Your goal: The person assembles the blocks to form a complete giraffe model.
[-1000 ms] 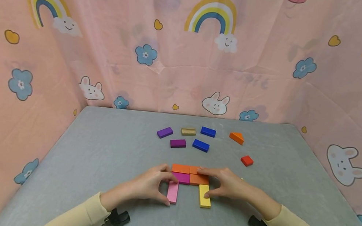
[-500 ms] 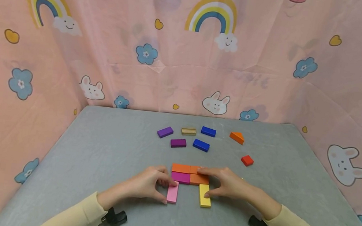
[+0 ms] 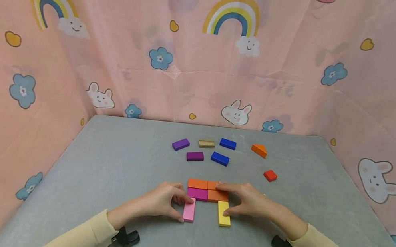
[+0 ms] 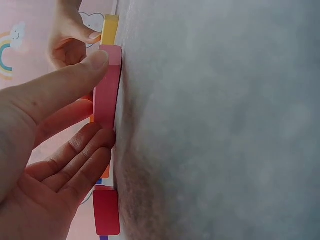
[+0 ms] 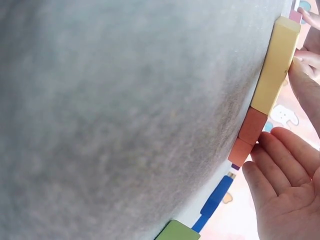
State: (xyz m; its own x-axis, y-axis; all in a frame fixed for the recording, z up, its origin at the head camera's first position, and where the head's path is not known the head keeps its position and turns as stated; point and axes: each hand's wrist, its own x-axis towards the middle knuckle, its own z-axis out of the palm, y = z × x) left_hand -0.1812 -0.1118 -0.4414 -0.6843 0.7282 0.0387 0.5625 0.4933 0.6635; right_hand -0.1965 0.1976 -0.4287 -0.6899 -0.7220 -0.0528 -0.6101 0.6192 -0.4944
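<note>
In the head view, two orange blocks (image 3: 197, 184) form the top row of a flat layout, over a magenta block (image 3: 197, 194) and another orange block (image 3: 217, 197). Below stand a pink block (image 3: 189, 210) at left and a yellow block (image 3: 224, 214) at right, like two legs. My left hand (image 3: 161, 200) holds the pink block lengthwise, thumb at its near end and a fingertip at its far end. My right hand (image 3: 253, 201) rests with its thumb on the yellow block and its index finger over the orange ones, the other fingers extended in the right wrist view.
Farther back lie a purple block (image 3: 181, 144), a dark purple block (image 3: 195, 156), a tan block (image 3: 206, 143), blue blocks (image 3: 220, 159), an orange triangle (image 3: 259, 150) and a red block (image 3: 270, 175). The wrist views show a green block (image 5: 177, 231) and another red block (image 4: 106, 212).
My left hand has shifted slightly left, its index finger drawing back from the magenta block to the pink block's far end. The right hand stays put.
</note>
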